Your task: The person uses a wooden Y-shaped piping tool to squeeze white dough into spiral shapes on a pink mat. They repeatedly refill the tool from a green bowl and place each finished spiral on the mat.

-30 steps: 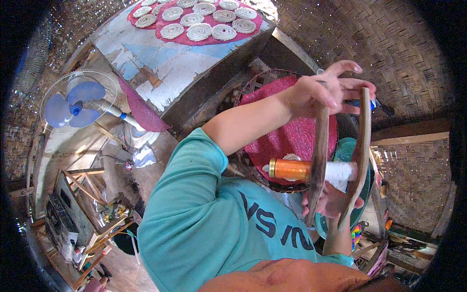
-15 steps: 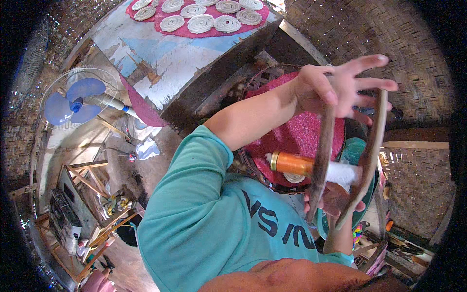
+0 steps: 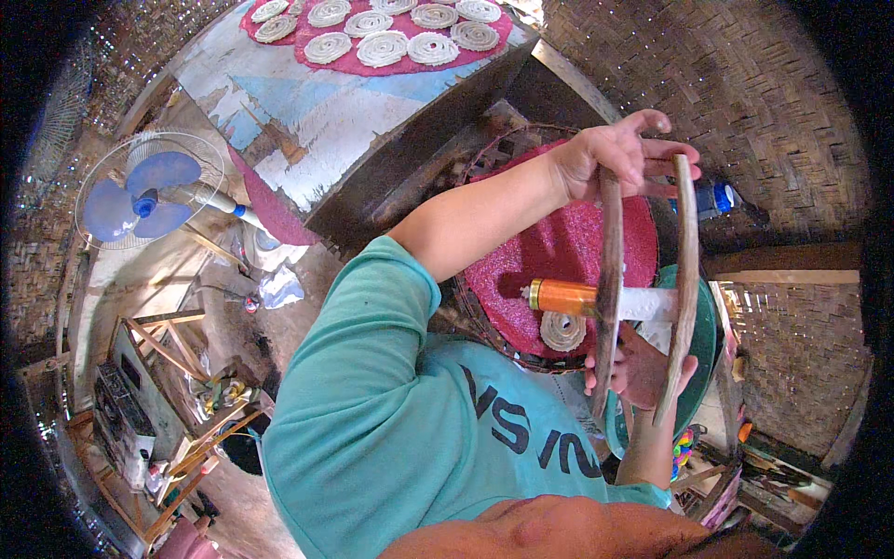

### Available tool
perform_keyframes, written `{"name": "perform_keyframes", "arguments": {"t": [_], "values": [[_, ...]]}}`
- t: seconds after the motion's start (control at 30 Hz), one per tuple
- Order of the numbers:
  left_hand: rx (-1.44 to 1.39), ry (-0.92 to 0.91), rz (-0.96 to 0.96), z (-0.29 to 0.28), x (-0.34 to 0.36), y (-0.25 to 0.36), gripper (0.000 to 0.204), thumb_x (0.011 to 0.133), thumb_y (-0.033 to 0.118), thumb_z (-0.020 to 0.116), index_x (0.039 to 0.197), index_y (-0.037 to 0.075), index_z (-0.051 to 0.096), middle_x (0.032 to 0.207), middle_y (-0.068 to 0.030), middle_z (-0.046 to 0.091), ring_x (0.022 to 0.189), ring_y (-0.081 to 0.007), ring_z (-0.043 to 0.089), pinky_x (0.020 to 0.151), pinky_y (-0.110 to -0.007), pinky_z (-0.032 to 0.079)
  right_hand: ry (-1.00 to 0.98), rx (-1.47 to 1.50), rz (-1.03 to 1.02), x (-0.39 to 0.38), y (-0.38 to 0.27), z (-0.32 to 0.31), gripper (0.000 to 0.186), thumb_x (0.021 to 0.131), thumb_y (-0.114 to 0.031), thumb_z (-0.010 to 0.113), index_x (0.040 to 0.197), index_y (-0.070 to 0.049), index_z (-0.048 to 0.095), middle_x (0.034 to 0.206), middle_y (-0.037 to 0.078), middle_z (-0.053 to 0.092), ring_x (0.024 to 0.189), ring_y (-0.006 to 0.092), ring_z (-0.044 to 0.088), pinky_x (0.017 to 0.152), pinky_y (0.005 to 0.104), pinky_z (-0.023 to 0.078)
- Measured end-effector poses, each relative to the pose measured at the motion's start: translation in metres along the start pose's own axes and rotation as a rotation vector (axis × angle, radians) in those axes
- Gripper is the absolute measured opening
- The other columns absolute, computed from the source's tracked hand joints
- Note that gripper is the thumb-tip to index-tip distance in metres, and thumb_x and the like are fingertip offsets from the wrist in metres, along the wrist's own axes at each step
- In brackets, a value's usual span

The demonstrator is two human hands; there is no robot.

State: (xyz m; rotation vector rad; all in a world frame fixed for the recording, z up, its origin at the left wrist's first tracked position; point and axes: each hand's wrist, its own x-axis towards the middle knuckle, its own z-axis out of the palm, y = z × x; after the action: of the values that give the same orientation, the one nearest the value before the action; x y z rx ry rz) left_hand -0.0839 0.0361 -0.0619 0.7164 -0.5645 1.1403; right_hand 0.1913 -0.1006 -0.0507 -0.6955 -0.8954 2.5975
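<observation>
Both hands hold a wooden hand press (image 3: 686, 252) that has two long handles. An orange cylinder (image 3: 559, 296) with a gold-coloured end sticks out through one handle, and a white plunger shows between the two. Around the handles' far ends, my left hand (image 3: 619, 158) is closed, with its index finger raised. My right hand (image 3: 643, 373) grips the near ends, partly hidden by the handles. Beneath the press lies a pink mat (image 3: 521, 242) in a round dark-rimmed tray (image 3: 470, 321). A pale coiled dough spiral (image 3: 563, 331) rests on the mat under the cylinder.
Several coils lie on a pink sheet (image 3: 317, 58) atop a peeling painted table (image 3: 279, 102), whose edge is beside my left arm. A green basin (image 3: 703, 326) stands right of the tray, a blue container (image 3: 712, 198) beyond it. At left is a fan (image 3: 146, 200).
My left hand's spread fingers have closed around the handles' far ends. The press has straightened, its far ends moving left, and the cylinder has shifted slightly right, uncovering more of the spiral.
</observation>
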Motion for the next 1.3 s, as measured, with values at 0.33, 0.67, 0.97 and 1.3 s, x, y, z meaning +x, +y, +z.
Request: {"name": "perform_keyframes", "arguments": {"t": [0.33, 0.67, 0.97, 1.3], "values": [[-0.075, 0.143, 0.059, -0.02, -0.029, 0.006, 0.029, 0.078, 0.03, 0.065, 0.101, 0.018, 0.051, 0.121, -0.0129, 0.056, 0.121, -0.0338, 0.046, 0.097, -0.049, 0.036, 0.149, -0.08, 0.018, 0.028, -0.009, 0.027, 0.102, 0.056, -0.061, 0.07, 0.134, -0.006, 0.035, 0.123, 0.019, 0.048, 0.106, 0.038, 0.053, 0.09, 0.0497, 0.044], [0.132, 0.005, 0.181, 0.022, -0.016, 0.021, 0.049, 0.076, 0.052, 0.066, 0.108, 0.019, 0.048, 0.117, -0.0086, 0.056, 0.116, -0.031, 0.048, 0.096, -0.051, 0.039, 0.238, -0.342, -0.045, 0.005, -0.017, 0.031, 0.101, 0.055, -0.05, 0.074, 0.134, -0.004, 0.033, 0.123, 0.018, 0.048, 0.108, 0.0356, 0.052, 0.089, 0.0502, 0.045], [0.078, -0.108, 0.217, 0.058, -0.021, 0.01, 0.032, 0.081, 0.034, 0.064, 0.102, 0.019, 0.045, 0.113, -0.0159, 0.058, 0.115, -0.0388, 0.049, 0.09, -0.046, 0.043, 0.22, -0.398, -0.018, -0.022, -0.019, 0.036, 0.106, 0.049, -0.038, 0.079, 0.134, 0.002, 0.03, 0.121, 0.017, 0.049, 0.105, 0.0304, 0.054, 0.088, 0.0439, 0.047], [0.108, -0.1, 0.201, 0.078, -0.027, 0.02, 0.036, 0.08, 0.038, 0.065, 0.1, 0.019, 0.043, 0.109, -0.0155, 0.057, 0.111, -0.0414, 0.05, 0.091, -0.05, 0.043, 0.302, -0.365, -0.033, -0.022, -0.013, 0.058, 0.122, 0.041, -0.032, 0.085, 0.139, 0.003, 0.02, 0.126, 0.016, 0.046, 0.109, 0.0285, 0.053, 0.092, 0.0388, 0.043]]}}
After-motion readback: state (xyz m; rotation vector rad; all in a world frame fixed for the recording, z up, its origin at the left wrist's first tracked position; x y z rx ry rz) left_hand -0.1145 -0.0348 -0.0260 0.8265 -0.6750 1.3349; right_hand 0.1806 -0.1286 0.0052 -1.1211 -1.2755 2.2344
